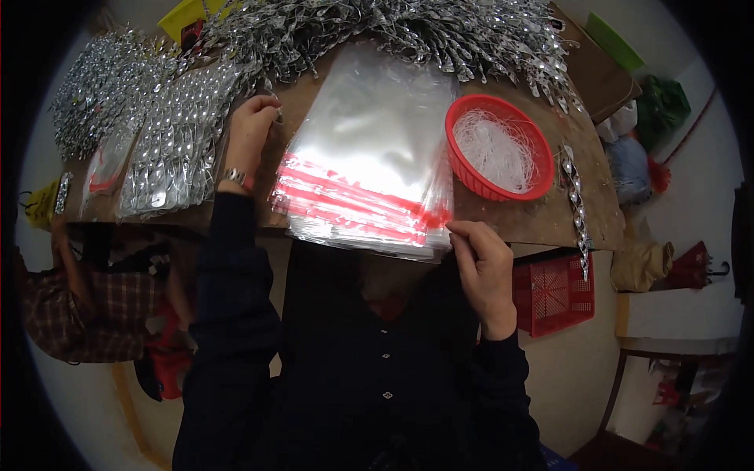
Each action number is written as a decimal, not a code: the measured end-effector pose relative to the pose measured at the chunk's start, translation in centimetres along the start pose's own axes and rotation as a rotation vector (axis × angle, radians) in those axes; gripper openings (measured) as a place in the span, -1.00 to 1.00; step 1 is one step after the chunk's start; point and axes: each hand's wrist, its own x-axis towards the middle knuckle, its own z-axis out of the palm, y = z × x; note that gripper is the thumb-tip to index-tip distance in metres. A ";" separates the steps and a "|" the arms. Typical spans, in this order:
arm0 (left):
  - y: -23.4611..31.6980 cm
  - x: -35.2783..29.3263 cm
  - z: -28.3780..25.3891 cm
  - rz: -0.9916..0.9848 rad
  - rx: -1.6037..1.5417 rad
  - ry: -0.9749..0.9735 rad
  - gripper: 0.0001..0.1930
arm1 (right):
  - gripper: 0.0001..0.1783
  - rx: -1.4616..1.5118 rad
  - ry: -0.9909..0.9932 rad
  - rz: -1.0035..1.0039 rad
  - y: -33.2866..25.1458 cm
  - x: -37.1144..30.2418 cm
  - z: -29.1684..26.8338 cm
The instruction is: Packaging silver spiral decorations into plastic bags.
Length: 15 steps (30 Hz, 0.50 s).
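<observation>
A thick stack of clear plastic bags (pixel 377 118) with red bands lies at the middle of the table, its near end jutting over the edge. My right hand (pixel 484 271) is at the stack's near right corner, fingers closed on the edge of a bag. Left of the stack, my left hand (pixel 253 129) has its fingers pinched together beside the silver twisted ornaments; what is between them is too small to make out. Bagged rows of silver twisted ornaments (pixel 169 141) lie just left of that hand.
Silver ornaments heap along the far edge (pixel 393 27) and far left (pixel 102 86). Right of the bags stands a red basket (pixel 463 161) of white thread. A single silver twist (pixel 576 196) overhangs the table edge. Below is a red crate (pixel 554 294); another person (pixel 86 306) sits at left.
</observation>
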 end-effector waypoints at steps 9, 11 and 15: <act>3.5 -11.1 1.2 -0.256 -0.628 -0.114 -0.86 | -0.81 0.036 0.006 -0.053 -0.8 0.5 0.6; 4.1 -12.9 1.4 -0.262 -0.631 -0.147 -0.85 | -0.77 0.045 -0.009 -0.049 -1.2 0.7 1.1; 6.9 -16.7 2.7 -0.339 -0.725 -0.320 -0.85 | -0.59 0.094 -0.045 -0.135 -2.7 1.8 2.7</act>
